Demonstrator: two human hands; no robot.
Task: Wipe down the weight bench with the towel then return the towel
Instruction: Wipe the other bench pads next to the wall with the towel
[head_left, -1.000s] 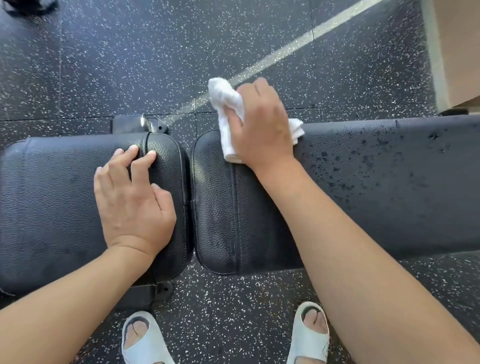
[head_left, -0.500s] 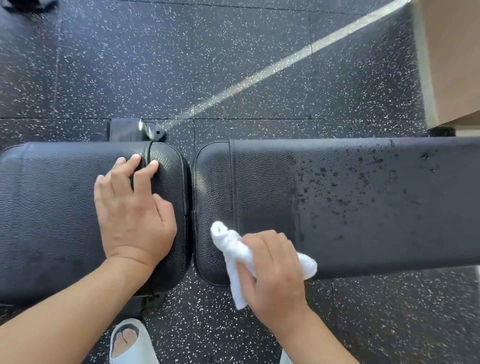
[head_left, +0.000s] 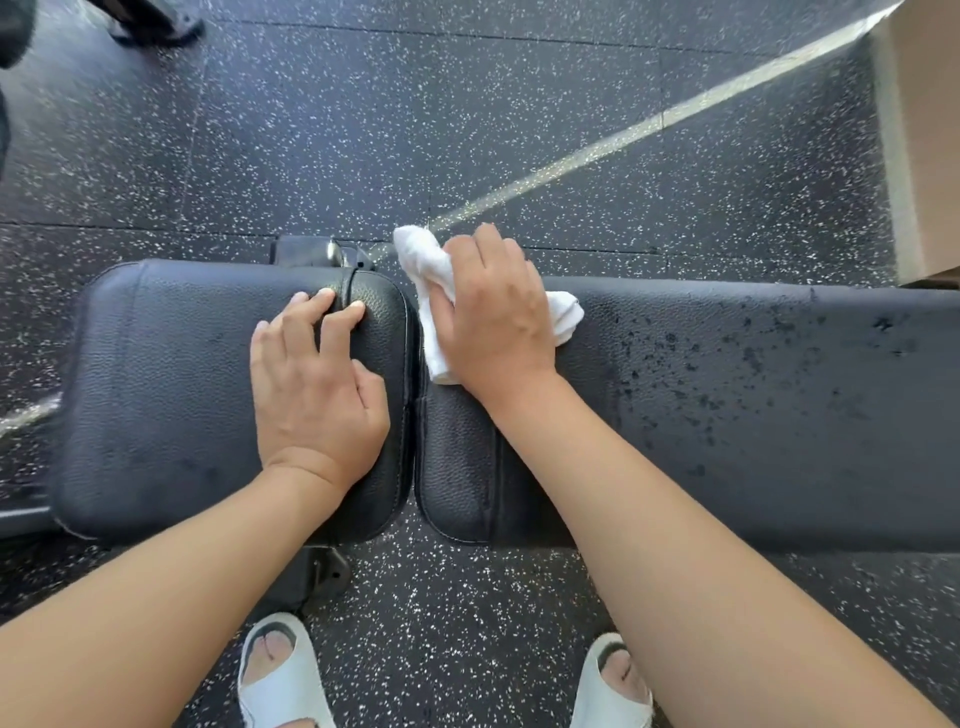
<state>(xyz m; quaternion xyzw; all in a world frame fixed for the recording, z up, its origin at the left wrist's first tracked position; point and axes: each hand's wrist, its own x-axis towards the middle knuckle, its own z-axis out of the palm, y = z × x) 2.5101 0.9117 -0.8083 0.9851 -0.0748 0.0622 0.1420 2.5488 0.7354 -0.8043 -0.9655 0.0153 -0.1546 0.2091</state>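
A black padded weight bench runs across the view in two parts: a short seat pad (head_left: 171, 389) on the left and a long back pad (head_left: 753, 415) on the right, with a narrow gap between them. My right hand (head_left: 493, 317) grips a bunched white towel (head_left: 431, 312) and presses it on the far left corner of the long pad. The towel's end sticks out past the pad's far edge. My left hand (head_left: 317, 384) rests flat on the seat pad, fingers spread. Dark wet specks cover the long pad's right part.
The floor (head_left: 467, 104) is black speckled rubber with a pale diagonal stripe. A tan box or wall edge (head_left: 924, 130) stands at the far right. The bench's metal bracket (head_left: 322, 252) shows behind the gap. My feet in white sandals (head_left: 280, 675) stand at the near side.
My right hand has swept the towel from the long pad's near edge back to its far edge. My left hand has stayed on the seat pad.
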